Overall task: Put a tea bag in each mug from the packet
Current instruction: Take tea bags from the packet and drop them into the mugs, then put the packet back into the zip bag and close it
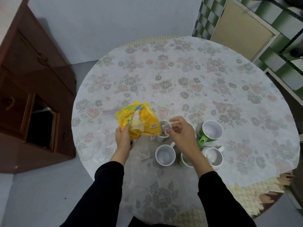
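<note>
My left hand (123,136) grips a yellow tea packet (139,119) by its lower corner, tilted above the table. My right hand (181,133) pinches a grey tea bag (166,126) with its string, just over a white mug (161,128) that the hand partly hides. A white mug (165,155) stands nearer to me with a tea bag inside. A green mug (211,131) sits to the right. Another white mug (214,157) holds a tea bag. A green-sided mug (184,161) lies mostly hidden under my right wrist.
The round table (188,79) carries a floral plastic cloth and its near right edge shows woven wicker. A brown wooden cabinet (32,95) with an open compartment stands left of the table. A green checkered wall and a pale door panel (242,27) are at the back right.
</note>
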The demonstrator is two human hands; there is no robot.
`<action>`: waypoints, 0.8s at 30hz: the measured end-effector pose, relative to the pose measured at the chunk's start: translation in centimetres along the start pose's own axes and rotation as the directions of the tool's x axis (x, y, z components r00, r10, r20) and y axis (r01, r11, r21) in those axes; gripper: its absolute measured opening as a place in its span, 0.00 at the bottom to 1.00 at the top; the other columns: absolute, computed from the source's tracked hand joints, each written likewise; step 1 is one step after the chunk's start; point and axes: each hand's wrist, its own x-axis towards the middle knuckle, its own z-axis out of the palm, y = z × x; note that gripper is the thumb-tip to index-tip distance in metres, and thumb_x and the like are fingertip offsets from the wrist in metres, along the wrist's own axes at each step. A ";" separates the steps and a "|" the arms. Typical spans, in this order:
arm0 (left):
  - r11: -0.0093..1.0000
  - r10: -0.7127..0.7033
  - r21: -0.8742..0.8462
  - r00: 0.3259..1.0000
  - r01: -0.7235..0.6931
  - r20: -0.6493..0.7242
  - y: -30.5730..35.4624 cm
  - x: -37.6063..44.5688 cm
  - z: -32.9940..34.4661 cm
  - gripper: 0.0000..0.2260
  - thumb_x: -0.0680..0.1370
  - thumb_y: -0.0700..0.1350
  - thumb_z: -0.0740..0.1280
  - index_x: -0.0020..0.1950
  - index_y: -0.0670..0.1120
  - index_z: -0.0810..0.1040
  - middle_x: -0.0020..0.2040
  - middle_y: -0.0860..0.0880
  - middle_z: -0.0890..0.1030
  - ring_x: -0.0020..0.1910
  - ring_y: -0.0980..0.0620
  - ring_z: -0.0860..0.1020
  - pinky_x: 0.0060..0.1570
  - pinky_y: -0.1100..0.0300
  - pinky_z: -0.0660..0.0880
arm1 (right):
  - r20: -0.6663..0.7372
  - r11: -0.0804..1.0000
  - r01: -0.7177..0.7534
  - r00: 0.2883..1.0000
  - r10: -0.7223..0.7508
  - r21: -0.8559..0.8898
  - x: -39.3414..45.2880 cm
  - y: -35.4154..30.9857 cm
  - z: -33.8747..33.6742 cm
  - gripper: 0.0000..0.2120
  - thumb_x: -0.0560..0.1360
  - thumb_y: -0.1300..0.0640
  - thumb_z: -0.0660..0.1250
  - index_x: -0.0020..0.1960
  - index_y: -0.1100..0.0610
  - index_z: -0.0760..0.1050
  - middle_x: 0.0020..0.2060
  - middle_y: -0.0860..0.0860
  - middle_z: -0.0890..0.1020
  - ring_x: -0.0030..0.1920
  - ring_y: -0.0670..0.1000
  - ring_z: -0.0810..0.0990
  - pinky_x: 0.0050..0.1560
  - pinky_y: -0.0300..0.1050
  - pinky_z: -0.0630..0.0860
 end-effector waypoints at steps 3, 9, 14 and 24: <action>0.999 -0.033 0.010 0.998 0.033 -0.053 0.2 2.1 -2.0 0.20 0.63 0.51 0.69 0.51 0.43 0.76 0.44 0.41 0.78 0.40 0.44 0.77 0.40 0.50 0.73 | 0.193 0.978 -0.098 0.972 0.133 -0.182 -1.1 2.5 -0.4 0.09 0.70 0.66 0.69 0.48 0.56 0.78 0.43 0.56 0.85 0.43 0.52 0.83 0.49 0.48 0.80; 1.000 0.024 0.014 0.999 -0.025 0.035 0.8 3.3 -3.6 0.17 0.69 0.50 0.71 0.54 0.46 0.75 0.53 0.42 0.81 0.49 0.42 0.80 0.52 0.45 0.77 | -0.099 0.995 -0.091 0.991 0.087 -0.038 -1.6 1.6 1.4 0.05 0.74 0.62 0.66 0.49 0.56 0.79 0.42 0.51 0.84 0.43 0.43 0.81 0.44 0.30 0.74; 0.985 0.071 0.136 0.972 -0.103 0.223 0.6 3.4 -4.5 0.29 0.69 0.55 0.75 0.65 0.44 0.72 0.54 0.45 0.83 0.43 0.48 0.83 0.33 0.59 0.80 | 0.034 0.998 -0.056 0.998 0.057 -0.043 0.1 -1.4 7.5 0.08 0.76 0.55 0.64 0.43 0.57 0.79 0.38 0.47 0.83 0.41 0.40 0.80 0.44 0.36 0.76; 0.742 0.098 0.658 0.992 -0.126 0.079 -0.5 8.5 -9.7 0.13 0.74 0.53 0.66 0.56 0.52 0.71 0.57 0.46 0.76 0.59 0.41 0.75 0.58 0.44 0.72 | 0.139 0.904 -0.136 0.968 0.208 -0.405 1.0 1.6 16.8 0.17 0.70 0.67 0.65 0.57 0.64 0.68 0.55 0.61 0.75 0.57 0.61 0.73 0.53 0.51 0.72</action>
